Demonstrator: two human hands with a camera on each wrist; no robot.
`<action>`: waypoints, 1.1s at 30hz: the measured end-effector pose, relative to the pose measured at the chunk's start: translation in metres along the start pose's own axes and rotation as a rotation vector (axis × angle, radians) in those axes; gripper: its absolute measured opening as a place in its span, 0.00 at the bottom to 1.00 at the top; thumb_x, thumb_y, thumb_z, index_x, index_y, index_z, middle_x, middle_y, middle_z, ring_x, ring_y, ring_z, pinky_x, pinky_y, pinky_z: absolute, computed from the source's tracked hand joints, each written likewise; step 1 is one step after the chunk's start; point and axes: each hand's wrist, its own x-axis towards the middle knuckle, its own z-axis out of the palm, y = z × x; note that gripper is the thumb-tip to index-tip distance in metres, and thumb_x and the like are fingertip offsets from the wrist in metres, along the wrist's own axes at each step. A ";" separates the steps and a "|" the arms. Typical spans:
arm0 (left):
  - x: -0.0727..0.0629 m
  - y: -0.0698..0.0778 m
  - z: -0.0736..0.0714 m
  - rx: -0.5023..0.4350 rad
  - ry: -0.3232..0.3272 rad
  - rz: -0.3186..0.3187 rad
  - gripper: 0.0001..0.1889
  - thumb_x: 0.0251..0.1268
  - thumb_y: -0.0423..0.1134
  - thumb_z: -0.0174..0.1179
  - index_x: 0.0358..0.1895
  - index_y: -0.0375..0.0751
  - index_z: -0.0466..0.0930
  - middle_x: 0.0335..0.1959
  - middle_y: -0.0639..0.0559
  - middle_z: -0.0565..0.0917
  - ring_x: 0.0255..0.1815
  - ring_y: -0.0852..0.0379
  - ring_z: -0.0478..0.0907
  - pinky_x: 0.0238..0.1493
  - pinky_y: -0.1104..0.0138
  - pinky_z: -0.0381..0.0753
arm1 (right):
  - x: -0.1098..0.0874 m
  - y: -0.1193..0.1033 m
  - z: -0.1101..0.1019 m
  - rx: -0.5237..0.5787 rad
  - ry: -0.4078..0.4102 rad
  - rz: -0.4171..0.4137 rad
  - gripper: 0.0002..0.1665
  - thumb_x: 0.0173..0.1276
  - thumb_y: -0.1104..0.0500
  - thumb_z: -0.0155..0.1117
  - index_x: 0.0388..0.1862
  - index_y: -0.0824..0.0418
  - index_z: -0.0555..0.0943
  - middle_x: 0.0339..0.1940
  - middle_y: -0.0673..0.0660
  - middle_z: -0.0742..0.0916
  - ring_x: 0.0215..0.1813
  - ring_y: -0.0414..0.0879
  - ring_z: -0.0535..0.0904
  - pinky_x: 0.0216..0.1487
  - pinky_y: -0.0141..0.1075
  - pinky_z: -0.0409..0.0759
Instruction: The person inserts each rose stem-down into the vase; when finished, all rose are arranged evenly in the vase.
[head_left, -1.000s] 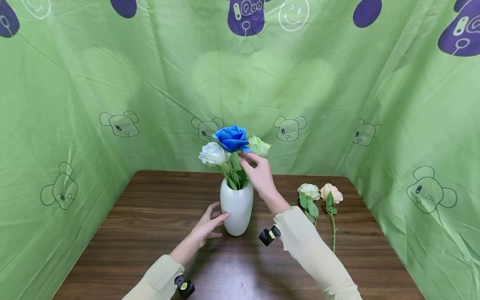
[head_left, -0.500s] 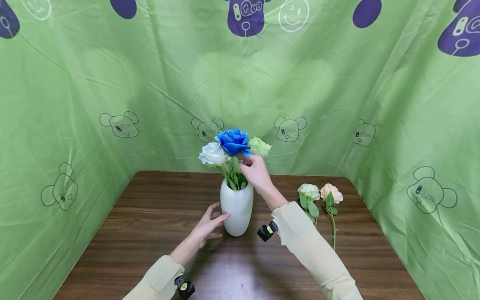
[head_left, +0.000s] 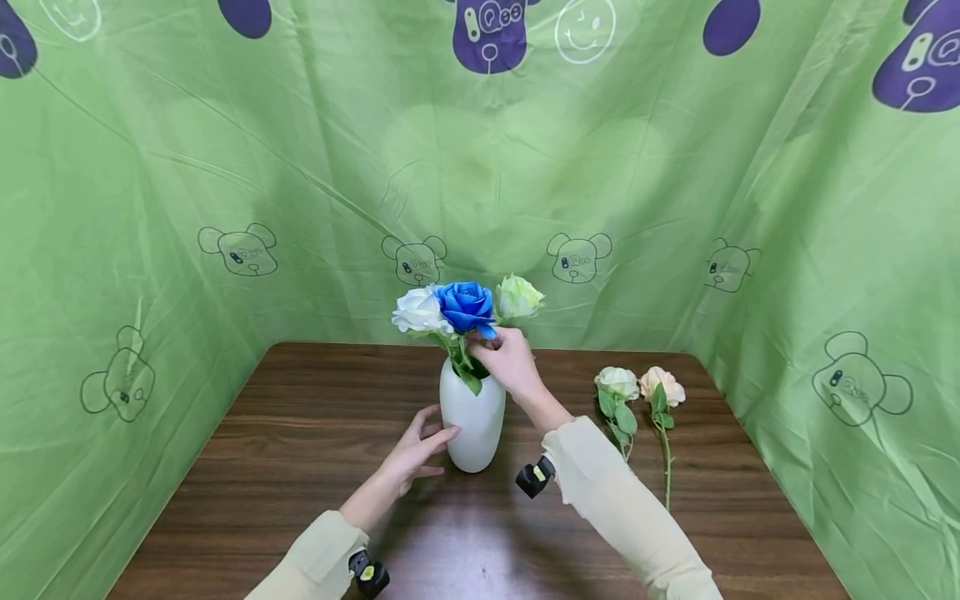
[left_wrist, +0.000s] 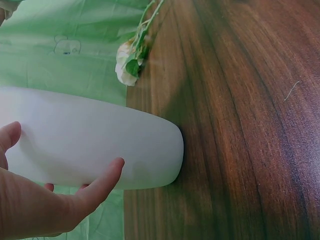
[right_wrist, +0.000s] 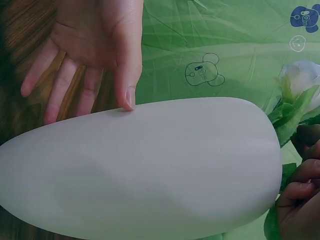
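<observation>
Nearest the person, the left hand [head_left: 411,454] sits at the side of the white vase [head_left: 474,429], fingers loosely spread and thumb touching the wall; a light, steady touch should do, with a fuller wrap of the palm if the stem drags. The vase stands upright on the wooden surface [head_left: 322,417]. Off to the right, a cream rose [head_left: 618,382] and a peach rose [head_left: 663,386] lie well apart from it. Over the vase's mouth, the right hand [head_left: 510,358] is narrow, pinching the blue rose [head_left: 467,307] just under its bloom; the fingers hide the stem. Good work here probably means gripping stem rather than petals, guiding it straight down and easing in the leaf [head_left: 471,383] that hangs over the rim. The white rose [head_left: 418,311] overlaps the blue one in view, so a small turn could spare both blooms. The pale green rose [head_left: 519,297] leans out behind the right hand, before green cloth [head_left: 480,183].
</observation>
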 end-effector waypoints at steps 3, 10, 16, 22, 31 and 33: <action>-0.004 0.006 0.002 0.000 -0.006 0.000 0.37 0.58 0.44 0.58 0.66 0.41 0.46 0.61 0.28 0.54 0.57 0.29 0.56 0.39 0.46 0.72 | 0.002 0.007 -0.002 0.046 -0.005 -0.010 0.22 0.55 0.68 0.60 0.08 0.61 0.62 0.07 0.49 0.64 0.13 0.37 0.59 0.17 0.31 0.56; -0.001 0.002 0.000 -0.003 0.003 0.000 0.39 0.57 0.46 0.58 0.66 0.42 0.45 0.61 0.29 0.54 0.57 0.30 0.56 0.39 0.46 0.72 | 0.010 0.040 -0.014 0.092 -0.017 -0.007 0.08 0.56 0.58 0.64 0.22 0.62 0.79 0.09 0.52 0.73 0.13 0.41 0.65 0.13 0.32 0.60; 0.004 -0.005 -0.001 0.005 0.018 0.007 0.39 0.56 0.47 0.59 0.66 0.44 0.46 0.61 0.30 0.56 0.57 0.30 0.57 0.38 0.47 0.73 | 0.003 0.054 -0.045 0.163 -0.003 0.060 0.15 0.57 0.57 0.64 0.39 0.67 0.81 0.13 0.55 0.74 0.13 0.41 0.66 0.13 0.30 0.63; 0.004 -0.005 0.000 0.003 0.025 0.007 0.38 0.56 0.47 0.59 0.65 0.44 0.48 0.60 0.30 0.57 0.57 0.30 0.58 0.38 0.47 0.73 | -0.010 0.066 -0.077 0.188 0.054 0.147 0.16 0.58 0.60 0.62 0.42 0.71 0.78 0.14 0.54 0.76 0.14 0.40 0.67 0.16 0.29 0.69; 0.005 -0.006 0.000 0.004 0.023 0.004 0.38 0.56 0.47 0.59 0.65 0.44 0.48 0.61 0.30 0.56 0.57 0.30 0.58 0.38 0.46 0.72 | -0.025 0.135 -0.109 0.063 0.174 0.234 0.16 0.59 0.56 0.62 0.39 0.67 0.79 0.17 0.55 0.78 0.16 0.40 0.71 0.17 0.30 0.69; 0.004 -0.005 0.000 0.003 0.023 0.004 0.38 0.56 0.47 0.59 0.66 0.44 0.47 0.61 0.29 0.56 0.57 0.30 0.58 0.38 0.46 0.72 | -0.028 0.165 -0.117 0.101 0.182 0.210 0.15 0.58 0.54 0.63 0.37 0.64 0.81 0.18 0.53 0.79 0.17 0.39 0.72 0.17 0.29 0.69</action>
